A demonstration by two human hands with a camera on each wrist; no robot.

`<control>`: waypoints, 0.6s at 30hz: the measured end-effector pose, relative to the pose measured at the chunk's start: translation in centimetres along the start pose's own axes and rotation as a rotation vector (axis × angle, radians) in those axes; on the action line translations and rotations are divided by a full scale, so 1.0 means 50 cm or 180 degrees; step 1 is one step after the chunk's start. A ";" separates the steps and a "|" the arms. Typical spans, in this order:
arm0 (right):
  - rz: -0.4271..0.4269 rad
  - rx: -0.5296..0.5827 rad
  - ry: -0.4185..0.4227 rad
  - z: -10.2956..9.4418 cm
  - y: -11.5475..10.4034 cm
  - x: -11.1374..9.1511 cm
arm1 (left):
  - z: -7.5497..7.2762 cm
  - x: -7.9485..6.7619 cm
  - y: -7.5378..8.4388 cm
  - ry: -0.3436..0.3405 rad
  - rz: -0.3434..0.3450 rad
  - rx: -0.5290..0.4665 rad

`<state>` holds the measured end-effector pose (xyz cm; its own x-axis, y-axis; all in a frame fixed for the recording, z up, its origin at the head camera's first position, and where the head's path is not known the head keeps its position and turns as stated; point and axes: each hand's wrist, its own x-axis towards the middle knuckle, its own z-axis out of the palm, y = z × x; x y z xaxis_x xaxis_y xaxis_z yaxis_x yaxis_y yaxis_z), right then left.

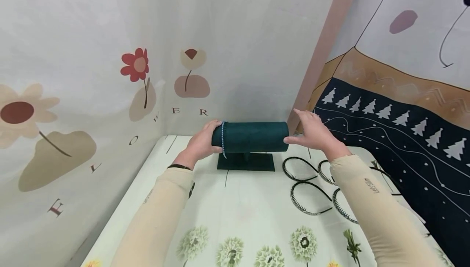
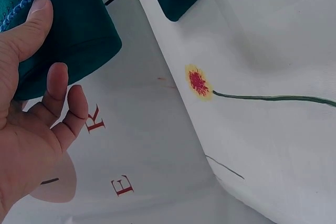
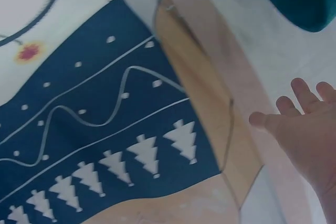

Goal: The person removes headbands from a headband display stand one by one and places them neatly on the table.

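Note:
A dark green velvet roll [image 1: 257, 136] lies level on its stand [image 1: 246, 163] at the back of the table. Around its left end sits a blue braided headband [image 1: 222, 139], whose black tip juts past the roll in the left wrist view. My left hand [image 1: 201, 143] reaches around that end, holding the headband between the thumb in front and the fingers over the top. Its thumb [image 2: 39, 17] presses right at the braid. At the roll's right end, my right hand [image 1: 313, 132] is spread with nothing in it, thumb tip close to the edge.
Several dark, toothed headbands [image 1: 292, 196] lie on the table's right side, partly under my right forearm. A white flower-print cloth [image 1: 235, 201] covers the table. Behind hangs a pale printed curtain [image 1: 249, 54]; to the right is a navy cloth with trees [image 1: 396, 148].

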<state>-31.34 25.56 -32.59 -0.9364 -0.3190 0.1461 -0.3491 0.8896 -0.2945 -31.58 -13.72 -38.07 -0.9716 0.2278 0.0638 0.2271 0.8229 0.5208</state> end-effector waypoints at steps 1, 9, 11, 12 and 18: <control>-0.0036 -0.0029 0.0009 0.002 -0.009 0.007 | 0.000 0.000 0.000 -0.0004 -0.0005 -0.0003; -0.0242 -0.0219 0.0012 0.037 -0.078 0.062 | 0.005 0.001 -0.005 -0.0006 -0.0014 -0.0014; -0.0281 -0.0224 0.0002 0.045 -0.099 0.072 | 0.005 0.003 -0.006 -0.0003 -0.0012 -0.0017; -0.0315 -0.0235 -0.0004 0.048 -0.109 0.077 | 0.005 0.003 -0.006 0.0002 -0.0009 -0.0017; -0.0449 -0.0313 -0.0052 0.064 -0.170 0.101 | 0.004 0.006 -0.006 0.0023 -0.0005 -0.0007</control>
<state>-33.24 15.34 -32.39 -0.8792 -0.4475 0.1639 -0.4725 0.8631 -0.1781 -31.95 -13.80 -38.39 -0.9724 0.2228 0.0691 0.2255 0.8221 0.5228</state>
